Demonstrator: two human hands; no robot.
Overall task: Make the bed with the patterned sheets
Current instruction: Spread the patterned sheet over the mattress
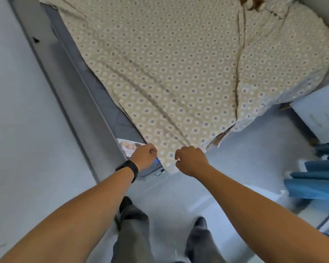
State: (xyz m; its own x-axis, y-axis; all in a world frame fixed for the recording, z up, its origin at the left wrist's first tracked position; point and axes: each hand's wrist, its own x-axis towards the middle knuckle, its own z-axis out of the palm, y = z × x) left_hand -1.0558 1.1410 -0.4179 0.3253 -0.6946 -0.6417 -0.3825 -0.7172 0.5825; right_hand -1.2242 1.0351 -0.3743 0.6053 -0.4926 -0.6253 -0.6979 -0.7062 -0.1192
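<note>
Bed: grey mattress (95,88) set against wall on left. Patterned sheet (175,69) lies directly on it, beige with small diamond motifs, creased, 1 long fold running down right side. Left strip of mattress bare; printed label (126,146) visible at near corner. Sheet overhangs right edge. Floor (179,196) pale, glossy.

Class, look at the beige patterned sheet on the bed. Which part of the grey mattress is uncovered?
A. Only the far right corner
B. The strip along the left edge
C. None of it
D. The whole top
B: the beige patterned sheet lies askew, leaving a strip of grey mattress bare along its left edge.
</note>
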